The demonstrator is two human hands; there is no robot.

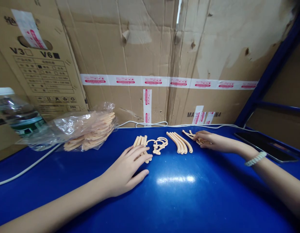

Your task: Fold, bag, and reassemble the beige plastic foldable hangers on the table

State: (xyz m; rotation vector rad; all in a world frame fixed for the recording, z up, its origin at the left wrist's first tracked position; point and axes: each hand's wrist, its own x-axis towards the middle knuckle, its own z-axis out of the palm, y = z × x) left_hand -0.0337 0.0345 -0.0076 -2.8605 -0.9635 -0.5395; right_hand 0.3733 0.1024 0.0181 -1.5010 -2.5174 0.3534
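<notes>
My left hand (124, 166) lies open with its fingers stretched over a row of straight peach-coloured plastic strips (140, 140), covering much of them. Just right of its fingertips is a small group of curved, hook-like peach pieces (161, 141). Several longer, gently bent peach strips (180, 142) lie side by side between my two hands. At the right, my right hand (209, 139) rests with its fingers extended on a little heap of thin peach pieces (188, 133). The hand hides part of that heap.
A clear bag (89, 131) full of peach strips lies at the left, beside a water bottle (22, 119). White cable (183, 125) runs along the back. A dark flat device (263, 147) lies by my right forearm. Cardboard (130, 58) walls the back of the blue table (174, 204).
</notes>
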